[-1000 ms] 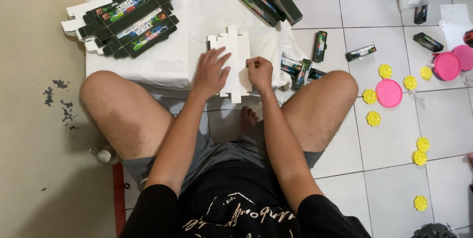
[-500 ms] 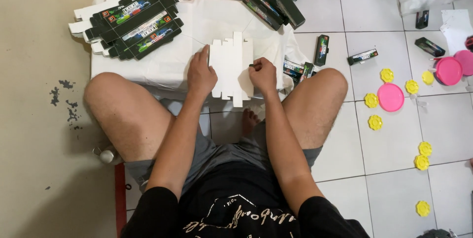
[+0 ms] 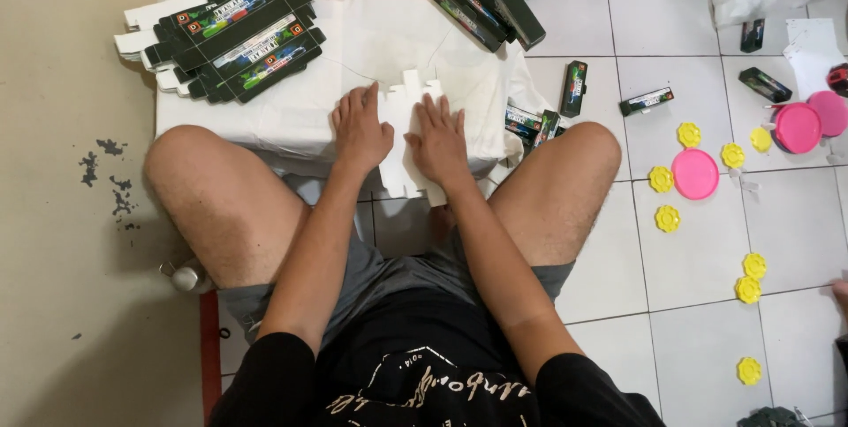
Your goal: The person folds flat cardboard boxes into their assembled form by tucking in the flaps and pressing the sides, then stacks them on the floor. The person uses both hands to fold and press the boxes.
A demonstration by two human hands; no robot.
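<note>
Flattened white carton blank point(image 3: 404, 131) lies plain side up on the cloth-covered desk point(image 3: 265, 118) between my knees, its near end hanging over the edge. My left hand point(image 3: 360, 131) presses flat on its left side, fingers spread and pointing away from me; my right hand point(image 3: 439, 137) lies flat on its right half, fingers together. I judge I am pressing the folds down. Next I would need to lift a panel along a crease. Printed black blanks point(image 3: 231, 34) are stacked at far left.
</note>
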